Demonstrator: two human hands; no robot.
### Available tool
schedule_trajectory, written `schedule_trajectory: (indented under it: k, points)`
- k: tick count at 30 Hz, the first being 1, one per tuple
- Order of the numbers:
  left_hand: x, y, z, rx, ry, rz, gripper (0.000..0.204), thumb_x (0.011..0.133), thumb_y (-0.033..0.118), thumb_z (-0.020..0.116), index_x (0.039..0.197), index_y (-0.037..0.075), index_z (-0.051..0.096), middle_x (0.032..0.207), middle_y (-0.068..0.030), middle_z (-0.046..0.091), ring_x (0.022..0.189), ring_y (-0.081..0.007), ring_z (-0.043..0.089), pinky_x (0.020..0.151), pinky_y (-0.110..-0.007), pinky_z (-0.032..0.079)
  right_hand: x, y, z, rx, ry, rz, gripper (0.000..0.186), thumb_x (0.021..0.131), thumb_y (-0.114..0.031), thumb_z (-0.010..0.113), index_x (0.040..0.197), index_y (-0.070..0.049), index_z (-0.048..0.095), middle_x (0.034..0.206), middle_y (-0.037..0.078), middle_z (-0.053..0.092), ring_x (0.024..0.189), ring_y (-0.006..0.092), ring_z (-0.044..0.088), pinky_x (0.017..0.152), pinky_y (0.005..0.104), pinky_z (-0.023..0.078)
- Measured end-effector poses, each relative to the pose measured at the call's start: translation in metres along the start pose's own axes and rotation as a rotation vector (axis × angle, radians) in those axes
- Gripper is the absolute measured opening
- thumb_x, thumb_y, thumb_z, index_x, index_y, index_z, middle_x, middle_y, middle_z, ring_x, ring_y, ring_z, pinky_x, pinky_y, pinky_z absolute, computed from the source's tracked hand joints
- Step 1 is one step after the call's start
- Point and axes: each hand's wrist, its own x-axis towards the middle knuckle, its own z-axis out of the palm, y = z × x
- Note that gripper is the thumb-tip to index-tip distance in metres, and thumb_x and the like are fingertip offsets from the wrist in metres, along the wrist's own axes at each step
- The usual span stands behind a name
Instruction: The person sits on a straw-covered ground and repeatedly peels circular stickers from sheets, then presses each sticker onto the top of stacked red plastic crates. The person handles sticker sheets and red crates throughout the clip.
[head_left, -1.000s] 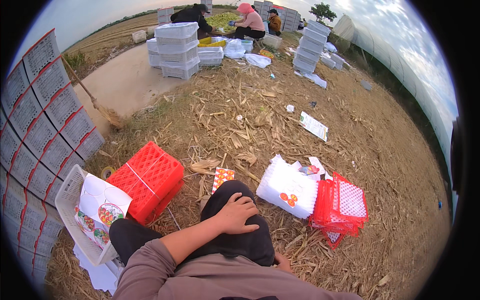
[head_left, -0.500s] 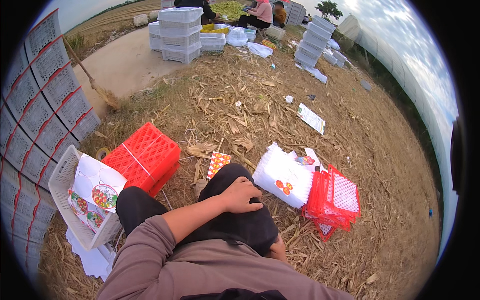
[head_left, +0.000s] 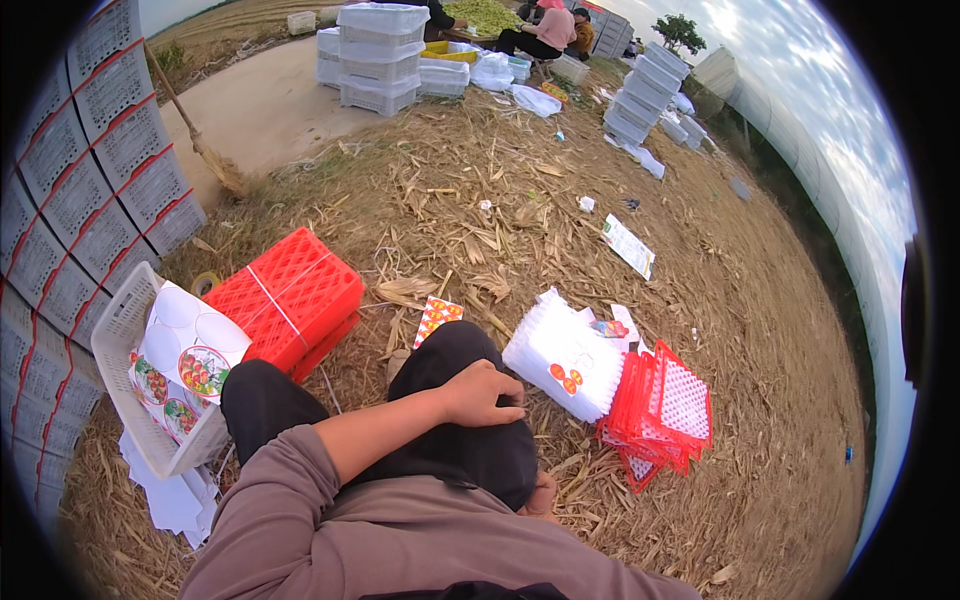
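While the left hand (head_left: 485, 393) rests empty, fingers loosely curled, on the knee (head_left: 455, 350), a white tray stack (head_left: 560, 355) lies just beside it; judged light, flexible, best gripped at its edges. Right hand barely visible.

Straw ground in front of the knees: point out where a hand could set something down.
Free: straw between the red crate and the white tray stack, beyond the small printed card. Crowded: the right side, white stack against red lids; the left, the basket of labels beside the crate.
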Motion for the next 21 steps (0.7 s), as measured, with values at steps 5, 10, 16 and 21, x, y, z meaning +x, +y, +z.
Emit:
schedule_trajectory:
  k: [5,10,16,21]
  points:
    - [-0.006,0.01,0.005,0.122,-0.027,0.019,0.027,0.093,0.037,0.072,0.106,0.014,0.072,0.112,-0.0068,0.073,0.109,-0.0276,0.065,0.107,-0.044,0.041,-0.006,0.009,0.018,-0.335,0.386,-0.219,0.037,0.104,-0.013,0.054,0.138,-0.003,0.064,0.132,0.018,0.071,0.121,0.0285,0.069,0.108,0.0435,0.054]
    - [-0.029,0.014,0.003,0.124,0.016,0.056,0.048,0.092,0.029,0.074,0.136,0.013,0.063,0.144,-0.0104,0.06,0.141,-0.0301,0.051,0.123,-0.048,0.034,-0.034,0.002,-0.006,-1.013,0.747,-0.361,0.015,0.102,-0.012,0.068,0.114,-0.003,0.072,0.099,0.004,0.073,0.084,0.0126,0.065,0.074,0.0294,0.053]
    - [-0.099,-0.02,-0.042,0.077,0.132,-0.117,0.045,0.094,0.02,0.074,0.137,0.01,0.063,0.149,-0.0137,0.056,0.142,-0.0332,0.051,0.12,-0.045,0.042,-0.066,-0.029,-0.027,-1.134,0.588,-0.042,0.013,0.099,-0.008,0.07,0.09,-0.007,0.061,0.079,-0.004,0.062,0.065,0.007,0.053,0.06,0.0248,0.043]
    - [-0.186,-0.081,-0.117,0.132,0.047,-0.611,0.046,0.096,0.028,0.072,0.136,0.006,0.065,0.139,-0.0181,0.063,0.131,-0.0374,0.06,0.113,-0.044,0.048,-0.034,-0.098,0.029,-1.275,0.356,0.477,0.013,0.097,-0.005,0.072,0.099,-0.007,0.059,0.077,0.004,0.068,0.068,0.0137,0.067,0.059,0.0283,0.051]
